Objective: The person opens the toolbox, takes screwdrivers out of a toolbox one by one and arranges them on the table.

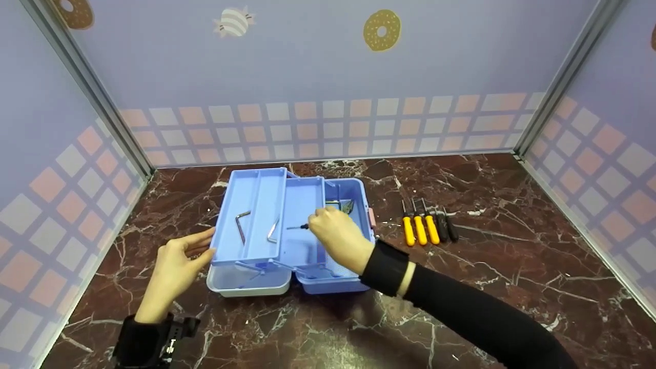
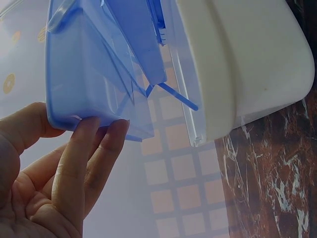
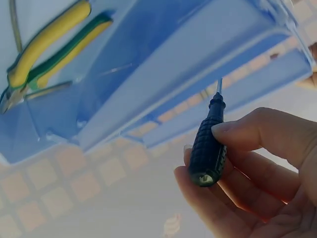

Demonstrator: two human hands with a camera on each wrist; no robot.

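A blue toolbox [image 1: 366,205] stands with its stepped trays folded out to the left. My left hand [image 1: 177,264] grips the near left corner of the outer tray [image 2: 74,64], thumb on one side and fingertips on another. Over the inner tray [image 1: 302,197], my right hand [image 1: 338,236] pinches a small black screwdriver [image 3: 207,144] by its handle, its thin shaft pointing left in the head view. Two L-shaped hex keys lie in the outer tray: a dark one [image 1: 239,225] and a silvery one [image 1: 272,230]. Pliers with yellow-green handles [image 3: 54,39] lie in the toolbox's deep part.
Right of the toolbox, several screwdrivers lie side by side, yellow-handled ones [image 1: 420,229] and black-handled ones [image 1: 446,225]. The white lid [image 1: 248,289] lies beneath the trays. Patterned walls [image 1: 328,61] enclose the dark marble tabletop [image 1: 512,246] at the back and sides.
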